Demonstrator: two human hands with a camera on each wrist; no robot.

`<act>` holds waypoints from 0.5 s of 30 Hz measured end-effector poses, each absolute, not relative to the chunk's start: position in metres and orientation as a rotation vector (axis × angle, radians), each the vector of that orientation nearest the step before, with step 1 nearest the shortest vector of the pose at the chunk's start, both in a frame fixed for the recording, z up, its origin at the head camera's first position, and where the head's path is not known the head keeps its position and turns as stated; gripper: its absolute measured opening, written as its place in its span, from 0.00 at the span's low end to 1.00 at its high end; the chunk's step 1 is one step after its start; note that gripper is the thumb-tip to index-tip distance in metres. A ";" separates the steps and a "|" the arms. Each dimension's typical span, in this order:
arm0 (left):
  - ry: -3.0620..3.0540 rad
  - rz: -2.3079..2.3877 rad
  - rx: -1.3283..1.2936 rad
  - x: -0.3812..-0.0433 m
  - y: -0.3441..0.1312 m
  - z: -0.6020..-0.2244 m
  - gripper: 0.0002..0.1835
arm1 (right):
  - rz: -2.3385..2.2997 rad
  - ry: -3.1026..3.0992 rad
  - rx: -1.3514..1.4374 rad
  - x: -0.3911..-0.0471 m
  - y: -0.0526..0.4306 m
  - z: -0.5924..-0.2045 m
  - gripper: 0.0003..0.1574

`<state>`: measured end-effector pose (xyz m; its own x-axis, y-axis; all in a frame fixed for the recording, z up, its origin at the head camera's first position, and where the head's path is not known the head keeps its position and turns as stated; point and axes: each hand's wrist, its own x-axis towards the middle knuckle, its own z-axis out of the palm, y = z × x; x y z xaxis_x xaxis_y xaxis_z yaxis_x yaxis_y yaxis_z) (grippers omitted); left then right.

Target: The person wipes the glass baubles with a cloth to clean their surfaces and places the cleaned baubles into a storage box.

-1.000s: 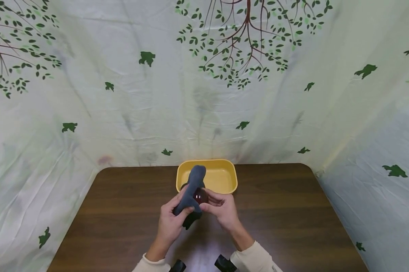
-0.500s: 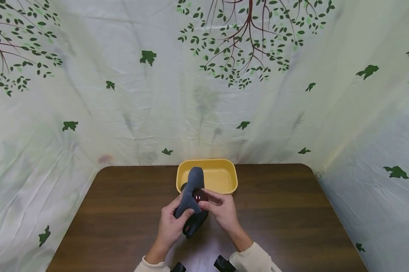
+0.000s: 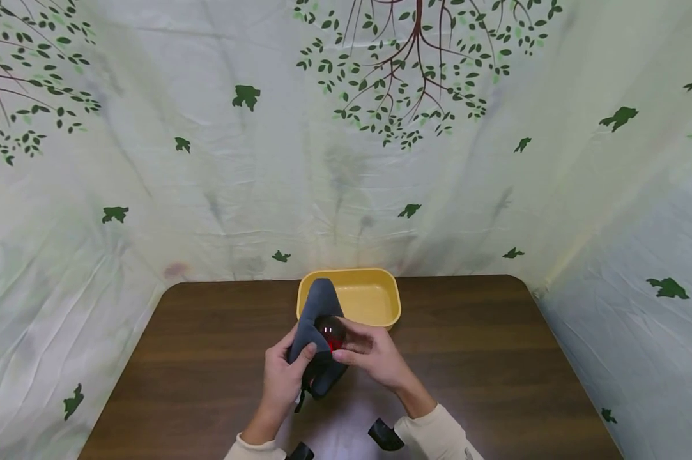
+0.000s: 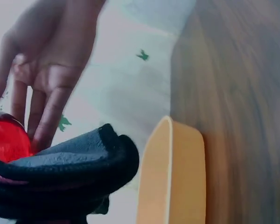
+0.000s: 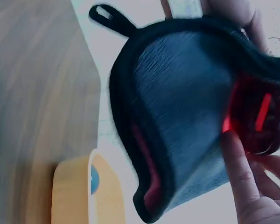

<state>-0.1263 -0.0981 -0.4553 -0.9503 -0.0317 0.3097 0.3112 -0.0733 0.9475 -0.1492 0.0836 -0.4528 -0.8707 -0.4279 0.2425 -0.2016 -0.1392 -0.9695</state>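
Low in the frame, left of centre, the left hand is gripping a blue-grey cloth piece; at lower centre, the right hand is pinching a glossy dark-red ball against it. Beyond, a yellow tub is sitting on the bench.

Pale leaf-printed curtain behind brown table

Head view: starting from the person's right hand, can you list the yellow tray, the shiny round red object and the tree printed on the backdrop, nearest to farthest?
1. Shiny round red object: held in the right hand.
2. Yellow tray: beyond the hand, at the far edge of the table.
3. Printed tree: high on the backdrop, behind the tray.
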 end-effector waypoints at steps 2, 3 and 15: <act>-1.909 -2.247 -0.221 -0.125 -0.097 -0.453 0.24 | -2.139 2.019 -0.759 -0.149 0.085 -0.452 0.33; -1.897 -2.293 -0.203 -0.125 -0.098 -0.452 0.24 | -2.144 2.063 -0.797 -0.149 0.085 -0.453 0.34; -1.912 -2.345 -0.285 -0.120 -0.094 -0.456 0.20 | -2.368 2.174 -1.094 -0.153 0.083 -0.469 0.32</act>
<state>-0.1203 -0.0938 -0.4561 -0.9772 0.0387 0.2088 0.1967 -0.2048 0.9588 -0.1527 0.0825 -0.4695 -0.7637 -0.2303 0.6031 -0.5813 -0.1612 -0.7976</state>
